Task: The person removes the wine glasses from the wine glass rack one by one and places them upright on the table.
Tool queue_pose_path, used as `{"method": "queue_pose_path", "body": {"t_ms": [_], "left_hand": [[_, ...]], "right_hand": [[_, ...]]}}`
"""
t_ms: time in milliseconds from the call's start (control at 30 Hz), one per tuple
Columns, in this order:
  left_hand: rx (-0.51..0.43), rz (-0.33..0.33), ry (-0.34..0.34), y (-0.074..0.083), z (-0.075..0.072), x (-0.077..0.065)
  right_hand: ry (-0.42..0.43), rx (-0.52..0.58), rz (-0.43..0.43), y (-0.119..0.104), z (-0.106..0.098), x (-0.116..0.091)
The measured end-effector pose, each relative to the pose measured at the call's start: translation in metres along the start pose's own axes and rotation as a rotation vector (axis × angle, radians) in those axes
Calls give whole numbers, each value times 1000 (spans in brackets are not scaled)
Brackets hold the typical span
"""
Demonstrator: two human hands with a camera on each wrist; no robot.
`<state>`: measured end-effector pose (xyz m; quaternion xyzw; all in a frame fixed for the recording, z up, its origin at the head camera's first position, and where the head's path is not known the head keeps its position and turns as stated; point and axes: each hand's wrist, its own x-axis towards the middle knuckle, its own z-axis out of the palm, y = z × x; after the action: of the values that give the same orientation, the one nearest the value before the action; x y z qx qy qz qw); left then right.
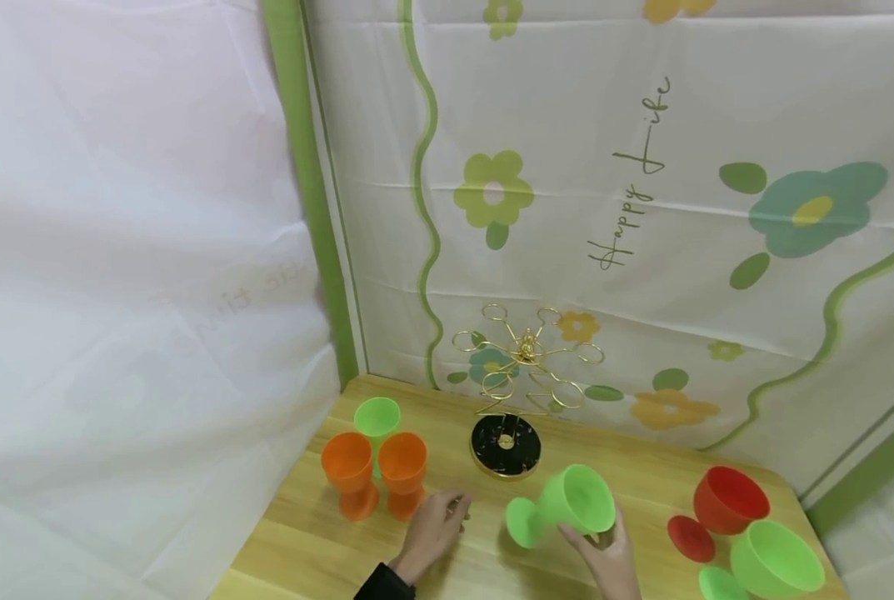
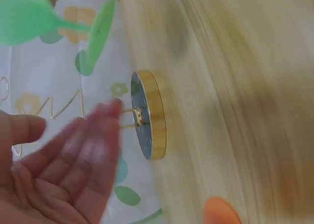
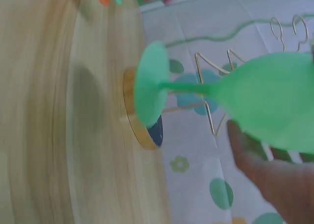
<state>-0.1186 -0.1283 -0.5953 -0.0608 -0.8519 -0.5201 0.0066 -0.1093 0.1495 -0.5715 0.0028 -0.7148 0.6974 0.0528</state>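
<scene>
My right hand (image 1: 607,557) grips a light green plastic goblet (image 1: 570,497) by its bowl. Tilted, the goblet hangs above the table with its round foot pointing left. In the right wrist view, the thumb (image 3: 240,145) lies along the bowl, while most of the other fingers are hidden behind it. My left hand (image 1: 435,527) holds nothing; its fingers look loosely extended in the left wrist view. It is beside the nearer orange goblet (image 1: 403,461). Between and beyond both hands stands a gold wire rack (image 1: 526,350) with several loops and a round black base (image 1: 489,457).
Another orange goblet (image 1: 347,461) and a green goblet (image 1: 377,415) stand at the left of the wooden table (image 1: 304,533). On the right are a red goblet (image 1: 724,504) and a green goblet (image 1: 772,558). A printed cloth (image 1: 551,100) hangs close behind the rack.
</scene>
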Motion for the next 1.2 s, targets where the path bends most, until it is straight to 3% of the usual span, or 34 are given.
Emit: {"method": "queue_pose_path", "body": {"t_ms": [133, 267, 433, 633, 967, 1200], "left_hand": [[151, 15, 28, -4, -2, 0], [193, 32, 9, -7, -5, -2], [207, -5, 5, -8, -5, -4], [206, -53, 13, -9, -2, -6], [201, -38, 3, -9, 0, -9], [201, -40, 10, -8, -6, -10]], "right_hand": [[115, -154, 130, 1, -29, 9], [265, -264, 256, 6, -55, 15], [394, -277, 282, 12, -76, 14], [513, -241, 303, 19, -85, 8], [569, -346, 231, 21, -107, 14], [579, -379, 294, 21, -120, 17]]}}
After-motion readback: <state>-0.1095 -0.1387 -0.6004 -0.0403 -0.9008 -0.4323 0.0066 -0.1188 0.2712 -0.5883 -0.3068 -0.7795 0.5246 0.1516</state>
